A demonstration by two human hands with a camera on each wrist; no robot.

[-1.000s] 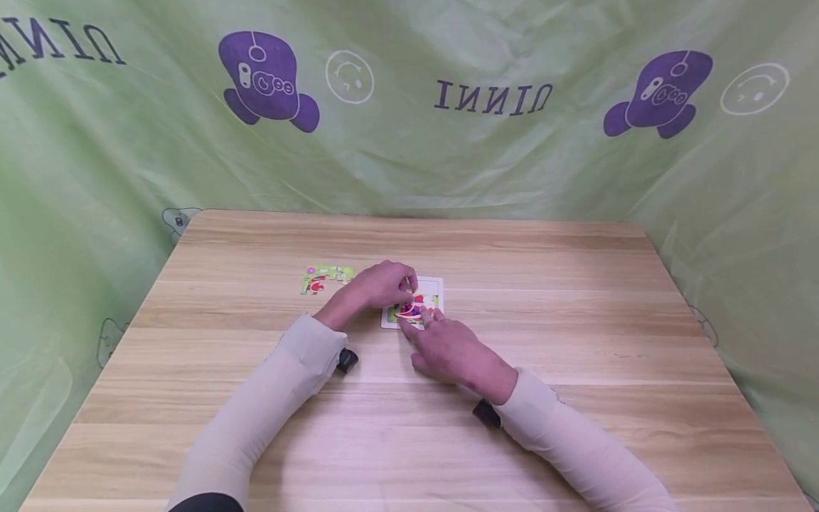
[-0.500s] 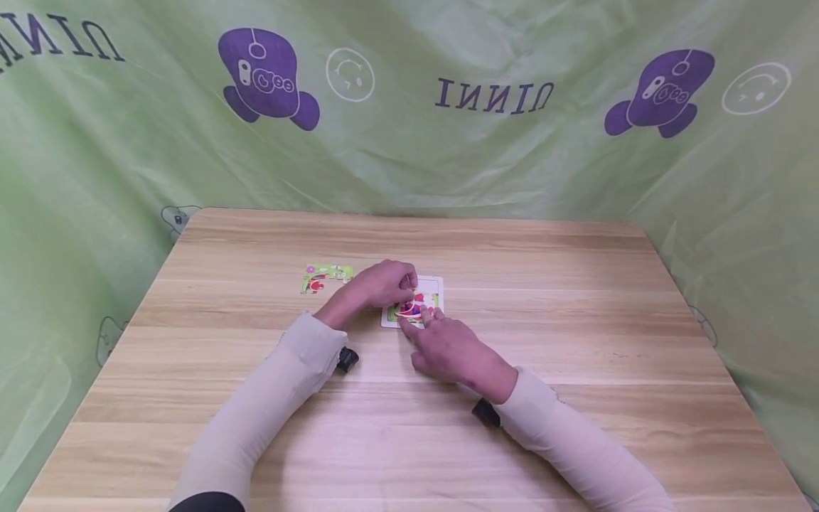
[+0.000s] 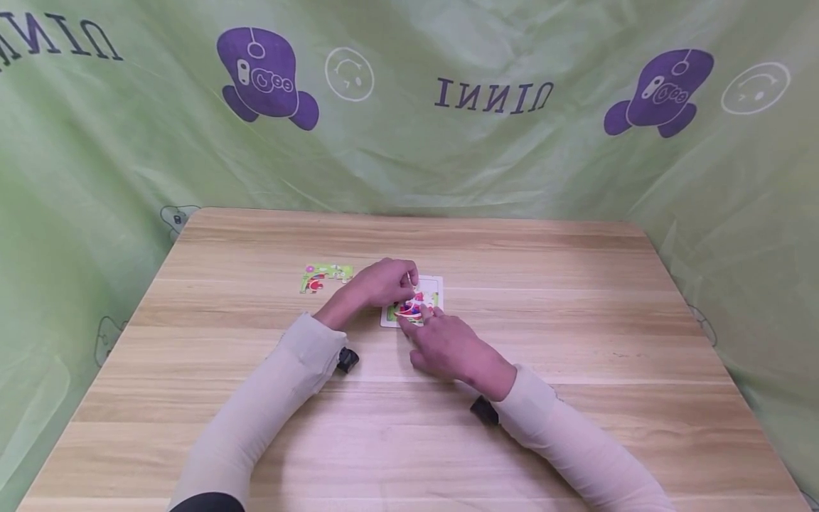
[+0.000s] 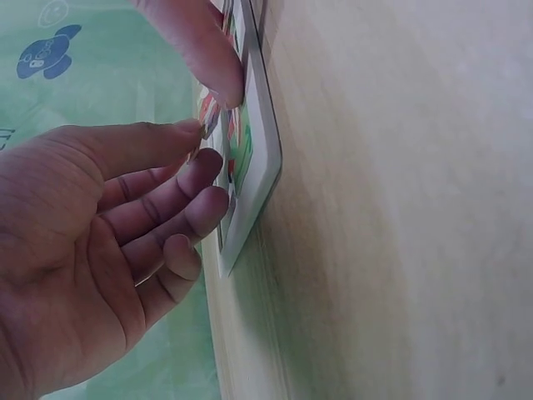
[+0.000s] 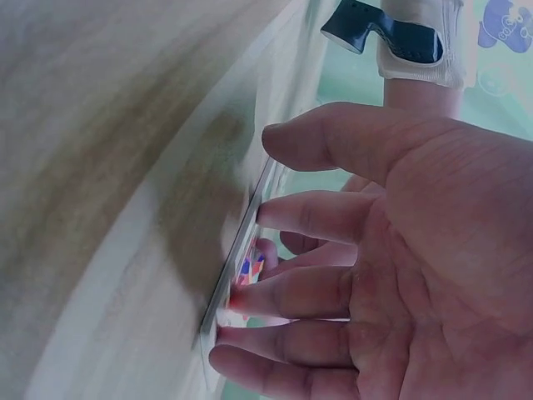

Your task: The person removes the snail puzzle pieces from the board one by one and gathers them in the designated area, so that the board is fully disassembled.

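A small jigsaw tray (image 3: 432, 284) with a white border lies flat on the table, a colourful red, blue and green picture partly filling it. My left hand (image 3: 382, 283) is over its left side. Between thumb and fingers it pinches a puzzle piece (image 4: 208, 113), which stands tilted close over the picture in the left wrist view. My right hand (image 3: 451, 347) comes from the near right, its fairly straight fingers resting on the tray's near part. The right fingertips (image 5: 243, 298) are at the picture and edge in the right wrist view. Both hands hide part of the picture.
To the left of the tray, several puzzle pieces (image 3: 329, 272) with green and red print lie on the wooden table (image 3: 544, 299). A green curtain (image 3: 409, 156) with purple figures hangs behind the table. Black wrist cameras (image 3: 348, 360) sit at both cuffs.
The left fingers have shifted slightly, and the piece in them looks more tilted, with more white showing around it. My right hand has stayed almost still on the tray.
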